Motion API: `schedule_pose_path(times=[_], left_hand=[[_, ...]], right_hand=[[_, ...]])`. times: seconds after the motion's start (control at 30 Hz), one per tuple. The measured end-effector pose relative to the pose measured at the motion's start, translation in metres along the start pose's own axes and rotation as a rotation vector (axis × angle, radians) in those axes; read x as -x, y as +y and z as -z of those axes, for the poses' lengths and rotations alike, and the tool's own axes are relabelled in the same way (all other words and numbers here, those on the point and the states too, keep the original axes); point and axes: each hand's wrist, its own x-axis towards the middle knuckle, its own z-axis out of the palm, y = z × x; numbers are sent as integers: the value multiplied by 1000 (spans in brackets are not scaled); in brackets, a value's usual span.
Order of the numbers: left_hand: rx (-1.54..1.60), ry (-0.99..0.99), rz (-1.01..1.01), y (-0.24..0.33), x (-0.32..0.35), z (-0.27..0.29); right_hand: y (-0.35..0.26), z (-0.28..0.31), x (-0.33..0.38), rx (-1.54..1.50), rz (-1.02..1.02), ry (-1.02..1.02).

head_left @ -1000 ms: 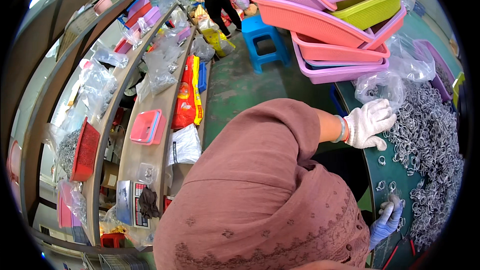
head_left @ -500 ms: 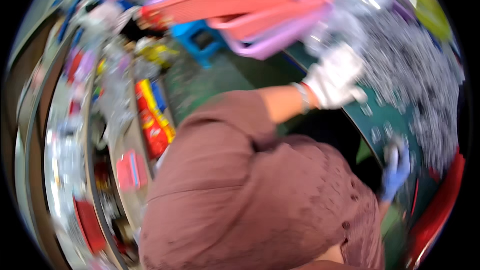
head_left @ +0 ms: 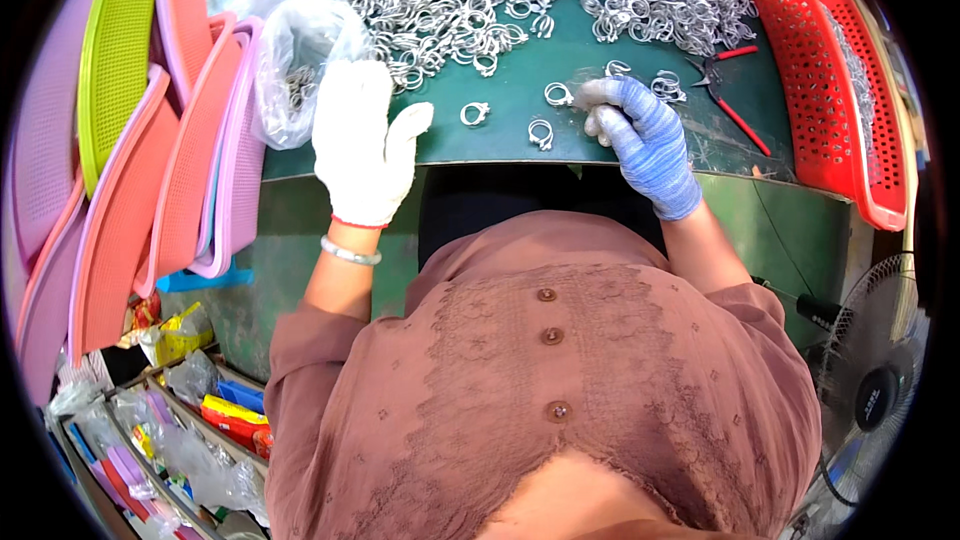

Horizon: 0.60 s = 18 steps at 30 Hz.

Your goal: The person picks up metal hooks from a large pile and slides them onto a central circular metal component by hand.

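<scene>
My left hand (head_left: 362, 145), in a white glove, lies open at the table's near edge, thumb spread from the fingers. Beside its fingertips stands a clear plastic bag (head_left: 315, 30) with some metal pieces inside. My right hand (head_left: 645, 145), in a blue glove with pale fingertips, is curled over the green table (head_left: 440, 130); its fingertips are pressed together, and whatever they may hold is hidden. Between the hands lie a few loose grey ring-shaped clamps (head_left: 475, 114). More clamps (head_left: 668, 88) lie just beyond the right hand. A large heap of them (head_left: 440, 0) covers the far side.
Red-handled cutting pliers (head_left: 740, 122) lie right of my right hand. A red perforated basket (head_left: 790, 60) stands at the table's right end, above a fan (head_left: 875, 395). Coloured plastic baskets (head_left: 115, 210) are stacked at the left. Bins of packages (head_left: 190, 440) stand lower left.
My view has swung from the left round to the table in front of me. My left hand still appears open, my right hand still over the table near the clamps.
</scene>
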Motion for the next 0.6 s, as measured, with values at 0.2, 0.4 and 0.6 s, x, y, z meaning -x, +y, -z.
schedule_pose_path(times=[0.2, 0.4, 0.6], left_hand=[[-18, 6, 48, 4, 1, 3], [-3, -15, 133, 13, -3, 6], [118, -92, 191, 23, -5, 10]], right_hand=[[-8, 3, -15, 412, 212, 33], [-7, -2, -28, 772, 158, -180], [-3, -2, -42, 765, 123, -275]])
